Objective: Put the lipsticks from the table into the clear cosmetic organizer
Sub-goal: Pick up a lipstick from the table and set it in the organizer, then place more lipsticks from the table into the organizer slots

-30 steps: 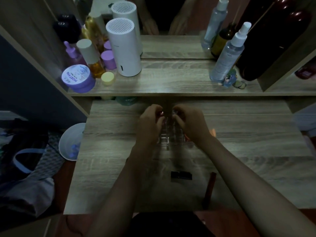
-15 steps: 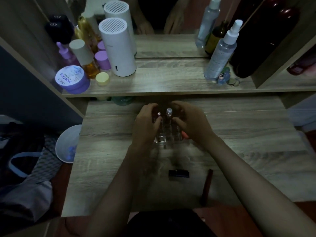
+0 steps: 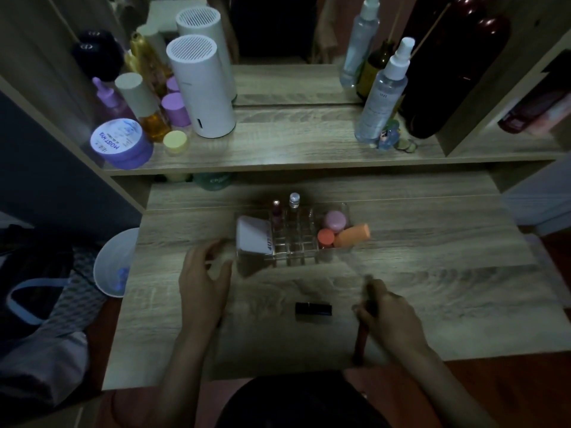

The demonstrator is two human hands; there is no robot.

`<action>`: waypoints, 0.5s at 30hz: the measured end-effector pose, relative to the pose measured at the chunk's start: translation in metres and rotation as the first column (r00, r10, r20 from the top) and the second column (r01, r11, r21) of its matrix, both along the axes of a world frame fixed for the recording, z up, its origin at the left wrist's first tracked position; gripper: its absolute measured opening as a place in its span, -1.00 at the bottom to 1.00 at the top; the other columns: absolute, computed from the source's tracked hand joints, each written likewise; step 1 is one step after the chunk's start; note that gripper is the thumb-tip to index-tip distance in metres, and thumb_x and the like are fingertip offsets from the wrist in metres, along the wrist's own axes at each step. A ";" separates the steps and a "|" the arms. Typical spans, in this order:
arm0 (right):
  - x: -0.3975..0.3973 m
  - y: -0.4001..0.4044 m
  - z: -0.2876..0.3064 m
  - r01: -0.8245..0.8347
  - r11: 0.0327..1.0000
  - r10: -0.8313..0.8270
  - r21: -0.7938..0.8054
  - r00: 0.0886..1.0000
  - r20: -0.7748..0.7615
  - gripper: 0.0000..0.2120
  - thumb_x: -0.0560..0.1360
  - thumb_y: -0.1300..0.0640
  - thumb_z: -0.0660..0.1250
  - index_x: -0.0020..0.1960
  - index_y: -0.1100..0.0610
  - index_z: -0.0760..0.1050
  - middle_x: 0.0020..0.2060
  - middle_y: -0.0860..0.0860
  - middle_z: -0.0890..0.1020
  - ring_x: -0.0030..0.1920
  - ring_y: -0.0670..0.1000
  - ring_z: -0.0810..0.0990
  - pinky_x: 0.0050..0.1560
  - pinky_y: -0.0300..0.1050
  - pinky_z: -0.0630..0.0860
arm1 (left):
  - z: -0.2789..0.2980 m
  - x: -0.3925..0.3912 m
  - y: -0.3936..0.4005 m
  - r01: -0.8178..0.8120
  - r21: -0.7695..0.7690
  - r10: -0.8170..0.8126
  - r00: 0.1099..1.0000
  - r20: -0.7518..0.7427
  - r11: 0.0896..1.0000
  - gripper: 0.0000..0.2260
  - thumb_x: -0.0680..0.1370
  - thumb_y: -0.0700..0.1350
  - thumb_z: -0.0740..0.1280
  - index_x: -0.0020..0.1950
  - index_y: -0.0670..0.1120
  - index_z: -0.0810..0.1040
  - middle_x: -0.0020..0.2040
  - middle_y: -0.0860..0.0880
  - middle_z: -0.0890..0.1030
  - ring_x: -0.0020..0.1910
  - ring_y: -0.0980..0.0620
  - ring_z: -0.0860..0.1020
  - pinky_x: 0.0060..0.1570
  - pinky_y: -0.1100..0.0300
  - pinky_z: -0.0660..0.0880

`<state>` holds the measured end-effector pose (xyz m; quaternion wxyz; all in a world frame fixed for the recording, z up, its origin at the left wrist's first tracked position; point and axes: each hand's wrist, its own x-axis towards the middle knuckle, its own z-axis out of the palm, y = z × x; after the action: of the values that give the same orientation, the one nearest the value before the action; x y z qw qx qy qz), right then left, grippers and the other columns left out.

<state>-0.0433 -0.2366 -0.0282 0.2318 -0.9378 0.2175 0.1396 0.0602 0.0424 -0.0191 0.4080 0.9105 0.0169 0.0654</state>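
Leftmost, the left hand (image 3: pixel 202 281) rests open on the wooden table (image 3: pixel 448 273), beside the clear cosmetic organizer (image 3: pixel 295 242) holding two upright lipsticks (image 3: pixel 276 210). Centre near: a black lipstick (image 3: pixel 313 310) lies flat. Right: the right hand (image 3: pixel 391 319) grips a dark red lipstick (image 3: pixel 361 344).

Light: dim, with one brighter patch on the wood.
Table (image 3: pixel 432 273): pale wood grain.
Shelf (image 3: pixel 293 143): a raised ledge of the same wood behind the table.
Mirror (image 3: pixel 278 41): stands on the shelf and reflects it.
Side panel (image 3: pixel 482 97): upright wood at the right.
Floor (image 3: pixel 553 251): reddish brown.
Wall (image 3: pixel 46 168): dark blue-grey, at the left.
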 end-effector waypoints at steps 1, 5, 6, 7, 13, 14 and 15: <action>-0.001 0.001 -0.003 0.016 1.000 -0.016 -0.006 1.000 0.014 -0.53 0.45 0.00 0.35 0.30 0.03 0.29 -0.01 0.14 0.65 -0.01 0.19 0.61 -0.19 -0.11 0.41 | -0.001 -0.003 0.002 -0.017 0.009 0.017 1.000 0.003 1.000 -0.70 0.47 -0.19 0.38 0.19 -0.14 0.50 0.11 -0.15 0.57 0.06 -0.05 0.53 0.03 0.07 0.50; 0.000 0.004 -0.004 0.023 1.000 -0.021 -0.016 0.996 0.090 -0.72 0.44 0.14 0.36 0.12 0.15 0.43 -0.10 0.16 0.66 -0.08 0.19 0.62 -0.19 -0.07 0.47 | -0.002 -0.010 0.005 -0.060 -0.001 0.060 0.998 0.012 0.998 -0.70 0.46 -0.20 0.39 0.18 -0.09 0.51 0.10 -0.12 0.57 0.02 0.06 0.49 0.00 0.14 0.44; 0.001 0.004 -0.002 0.019 1.000 -0.018 -0.003 0.993 0.115 -0.75 0.43 0.15 0.38 0.07 0.16 0.46 -0.13 0.16 0.67 -0.10 0.19 0.63 -0.21 -0.08 0.46 | -0.001 -0.011 0.006 -0.060 -0.002 0.060 0.998 0.020 0.998 -0.70 0.46 -0.20 0.39 0.18 -0.09 0.51 0.10 -0.12 0.58 0.01 0.06 0.49 0.00 0.14 0.44; 0.002 0.003 0.000 0.008 1.000 -0.010 0.016 0.989 0.147 -0.79 0.42 0.17 0.39 0.03 0.17 0.48 -0.17 0.16 0.67 -0.14 0.19 0.63 -0.24 -0.12 0.42 | -0.001 -0.012 0.006 -0.060 -0.002 0.060 0.998 0.026 0.998 -0.69 0.45 -0.21 0.40 0.18 -0.09 0.51 0.09 -0.12 0.58 0.01 0.04 0.50 0.01 0.13 0.45; 0.026 0.008 0.031 -0.079 0.973 0.004 0.215 0.945 0.328 -0.78 0.43 0.28 0.37 0.05 0.10 0.61 -0.18 0.10 0.72 -0.23 0.05 0.63 -0.21 -0.22 0.43 | 0.000 -0.016 0.007 -0.054 0.005 0.054 0.998 0.041 0.999 -0.68 0.45 -0.21 0.40 0.19 -0.10 0.52 0.09 -0.12 0.58 0.00 0.07 0.50 0.01 0.13 0.46; 0.034 0.009 0.038 -0.086 0.965 -0.005 0.247 0.938 0.347 -0.79 0.44 0.28 0.36 0.03 0.08 0.62 -0.19 0.12 0.70 -0.23 0.06 0.63 -0.22 -0.20 0.45 | 0.000 -0.017 0.007 -0.059 0.007 0.059 0.998 0.036 0.998 -0.68 0.45 -0.21 0.40 0.19 -0.09 0.52 0.09 -0.12 0.57 0.00 0.09 0.48 0.01 0.15 0.44; 0.044 0.009 0.045 -0.091 0.955 -0.021 0.284 0.930 0.367 -0.79 0.46 0.29 0.35 0.02 0.06 0.61 -0.21 0.12 0.68 -0.21 0.09 0.62 -0.23 -0.20 0.47 | -0.001 -0.018 0.008 -0.065 0.011 0.065 0.998 0.023 0.998 -0.68 0.45 -0.21 0.41 0.20 -0.10 0.52 0.10 -0.12 0.57 0.01 0.09 0.48 0.01 0.16 0.43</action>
<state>0.0004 -0.2273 0.0172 0.4034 -0.9057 0.1300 -0.0026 0.0422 0.0504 -0.0199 0.4004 0.9111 0.0416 0.0891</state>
